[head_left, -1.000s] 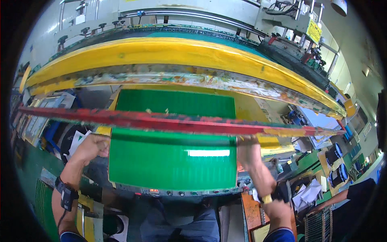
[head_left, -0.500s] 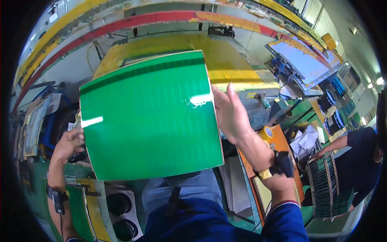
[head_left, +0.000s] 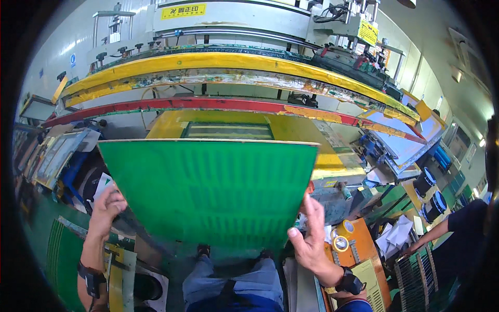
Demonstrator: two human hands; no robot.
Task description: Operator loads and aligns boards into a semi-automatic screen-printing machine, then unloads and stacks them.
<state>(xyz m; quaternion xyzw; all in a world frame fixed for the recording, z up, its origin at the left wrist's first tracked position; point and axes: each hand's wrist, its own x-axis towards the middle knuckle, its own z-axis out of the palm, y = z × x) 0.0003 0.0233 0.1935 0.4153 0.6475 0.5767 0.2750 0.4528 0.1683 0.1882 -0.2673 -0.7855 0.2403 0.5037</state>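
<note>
A thin, glossy green rectangular panel (head_left: 213, 192) hangs in front of me between my two hands, its broad face toward me and its far edge level. Fingers curled at the panel's left edge, my left hand (head_left: 107, 208) grips it. Against the right edge is my right hand (head_left: 311, 236), its thumb on the near side and its fingers partly hidden behind the panel. Just beyond the panel lies a yellow machine bed (head_left: 299, 130), with a dark green rectangular area (head_left: 228, 131) showing light strips.
Above the bed, a yellow-edged frame (head_left: 223, 62) and a red bar (head_left: 208, 104) span the view. At right, an orange table (head_left: 364, 234) carries yellow tape rolls (head_left: 344, 228). Farther right, another person's arm (head_left: 429, 236) reaches toward a wire rack (head_left: 416, 270).
My view has lifted, showing more of the machine. The panel has tilted and sits lower in the picture, its far edge now level. Both hands have stayed at its sides.
</note>
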